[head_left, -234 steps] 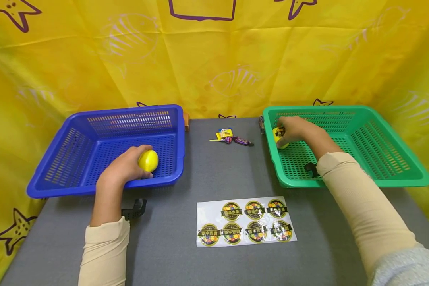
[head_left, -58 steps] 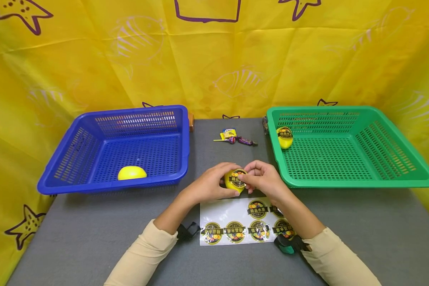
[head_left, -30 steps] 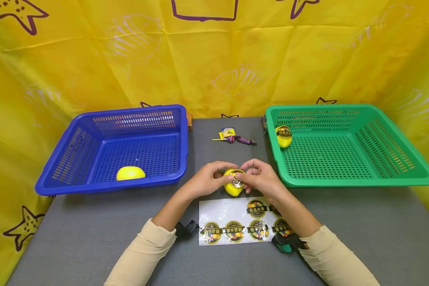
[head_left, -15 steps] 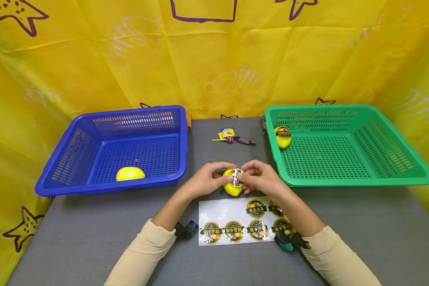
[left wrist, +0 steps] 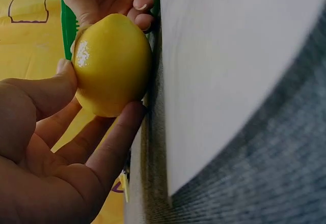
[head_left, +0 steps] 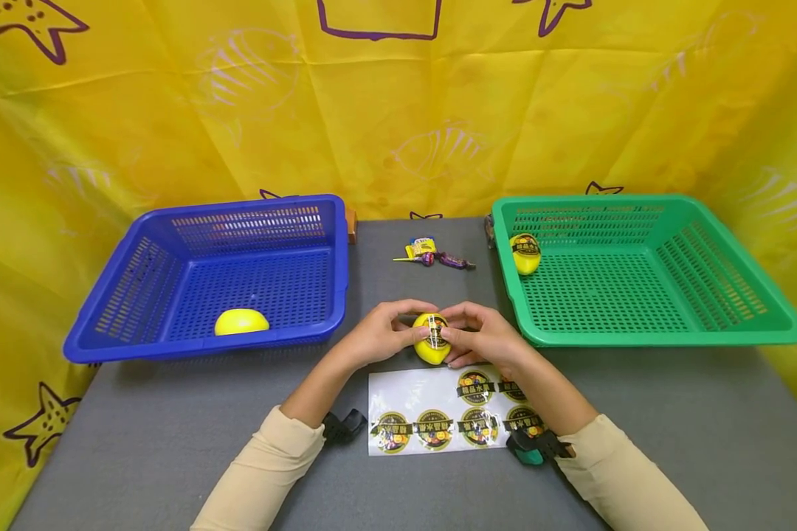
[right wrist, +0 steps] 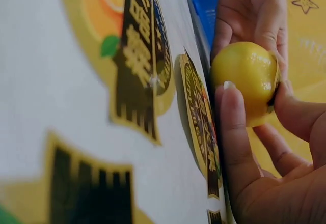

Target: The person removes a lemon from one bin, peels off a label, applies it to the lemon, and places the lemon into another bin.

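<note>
1. Left hand (head_left: 378, 335) and right hand (head_left: 485, 339) meet at table (head_left: 173, 442) centre, both curled round one lemon (head_left: 432, 341), just far of the sticker sheet (head_left: 398, 402).
2. Left hand: thumb and fingers grip the lemon's left side; the left wrist view shows the thumb on top and fingers beneath.
3. Right hand: fingers wrap the lemon's right side, thumb pressed on a sticker (head_left: 436, 333) on its top.
4. Sheet lies flat at near centre; round labels in two rows, with a bare patch at its far left.
5. Blue basket (head_left: 139, 295), left: one plain lemon (head_left: 241, 322) near its front wall.
6. Green basket (head_left: 704, 324), right: one stickered lemon (head_left: 525, 253) in its far left corner.
7. Candies (head_left: 432, 257) lie at far centre, between the baskets.
8. Yellow cloth (head_left: 398, 103) hangs behind.
</note>
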`<state>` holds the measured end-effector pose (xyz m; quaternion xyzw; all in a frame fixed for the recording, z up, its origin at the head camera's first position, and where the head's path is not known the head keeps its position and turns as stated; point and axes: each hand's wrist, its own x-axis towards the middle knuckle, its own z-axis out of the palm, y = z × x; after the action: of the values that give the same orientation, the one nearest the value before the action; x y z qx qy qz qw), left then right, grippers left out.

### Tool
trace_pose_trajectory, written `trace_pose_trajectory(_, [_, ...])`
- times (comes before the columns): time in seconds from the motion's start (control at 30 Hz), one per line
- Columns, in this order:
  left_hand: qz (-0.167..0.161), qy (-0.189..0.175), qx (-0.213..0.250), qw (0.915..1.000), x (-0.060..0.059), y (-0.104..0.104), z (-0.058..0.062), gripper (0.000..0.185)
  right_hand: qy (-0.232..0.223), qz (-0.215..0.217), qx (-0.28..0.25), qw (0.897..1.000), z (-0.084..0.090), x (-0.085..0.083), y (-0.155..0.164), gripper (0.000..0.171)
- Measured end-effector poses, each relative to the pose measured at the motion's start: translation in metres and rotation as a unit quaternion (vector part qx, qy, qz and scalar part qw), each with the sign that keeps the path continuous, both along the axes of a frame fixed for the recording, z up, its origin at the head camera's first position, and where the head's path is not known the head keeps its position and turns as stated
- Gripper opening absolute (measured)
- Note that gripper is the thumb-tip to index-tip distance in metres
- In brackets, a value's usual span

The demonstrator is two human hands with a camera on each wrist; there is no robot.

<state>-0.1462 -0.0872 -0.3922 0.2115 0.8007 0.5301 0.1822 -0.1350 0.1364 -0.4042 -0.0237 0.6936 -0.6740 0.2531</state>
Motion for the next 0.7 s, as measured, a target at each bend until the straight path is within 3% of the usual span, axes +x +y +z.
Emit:
trace_pose_trajectory(0.33, [0.008, -0.024, 0.035, 0.9991, -0.003, -0.003, -0.007, 0.036, -0.019, -0.017, -0.045, 0.999, -0.008, -0.005, 0.002, 0.035])
trace_pose_trajectory(0.7, [-0.039, -0.052, 0.061, 0.996, -0.007, -0.015, -0.006, 0.044, 0.01, 0.035, -0.071, 0.997, -0.011, -0.004, 0.008, 0.049])
